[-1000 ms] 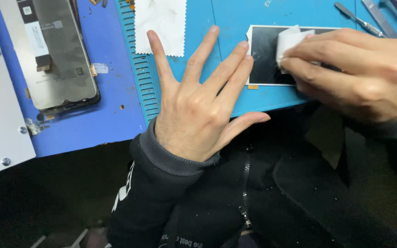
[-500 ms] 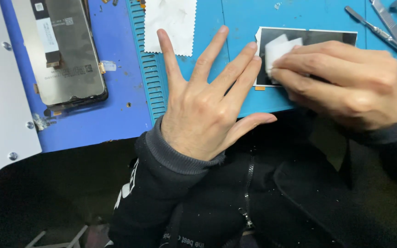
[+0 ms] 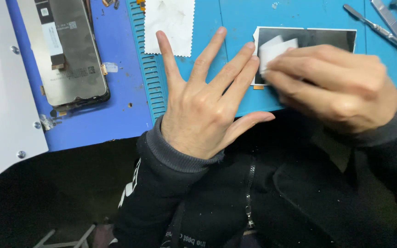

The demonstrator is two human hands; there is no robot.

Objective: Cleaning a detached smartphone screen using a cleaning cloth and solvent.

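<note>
Blue mat point(image 3: 235, 14) | left hand point(image 3: 203, 105) flat, splayed | right hand point(image 3: 331, 87) pinching white wipe point(image 3: 274, 50) on dark panel point(image 3: 318, 39)

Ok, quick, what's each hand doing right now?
Left hand: open, fingers spread flat on the blue mat, holding nothing.
Right hand: closed on a small white wipe, pressing it on the dark screen panel.

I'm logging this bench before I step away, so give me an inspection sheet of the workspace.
Surface: blue work mat, some specks.
Job's things: dark panel flat on the mat; small white wipe pressed on it.
Clutter: white cloth; phone body lying on its face; metal tools at far right.
Hands: left hand spread flat on the mat; right hand holds the wipe.
Cables: nothing seen.
Surroundings: white panel at left.
</note>
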